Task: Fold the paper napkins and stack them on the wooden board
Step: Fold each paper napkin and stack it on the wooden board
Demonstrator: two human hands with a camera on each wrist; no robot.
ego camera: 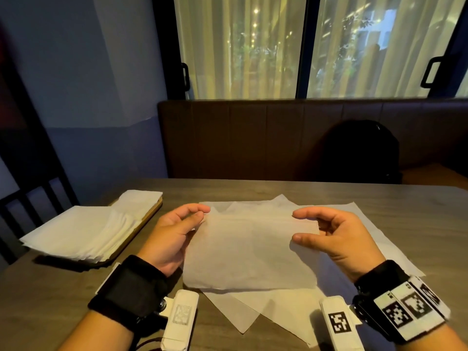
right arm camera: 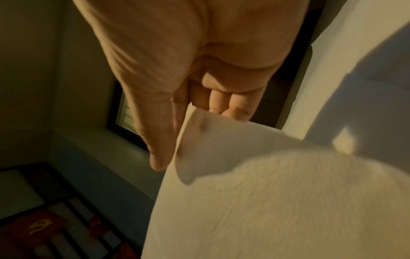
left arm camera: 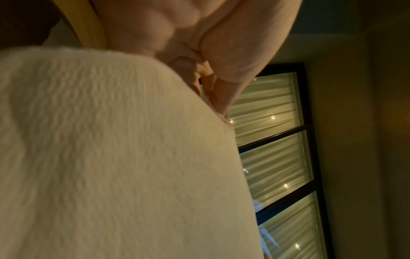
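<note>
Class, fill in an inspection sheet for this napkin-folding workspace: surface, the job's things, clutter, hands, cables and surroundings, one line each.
Surface: grey-brown wooden table, dimly lit.
Job's things: thin white paper napkin held up between both hands; loose unfolded white napkins spread flat beneath it; stack of folded white napkins on the wooden board at the left.
Clutter: nothing seen.
Hands: left hand pinches the held napkin's left edge; right hand grips its right edge, fingers curled.
Cables: a thin dark cord near the left wrist, end hidden.
Surroundings: brown padded bench, black bag on it, curtained window, dark chair back at the left.
</note>
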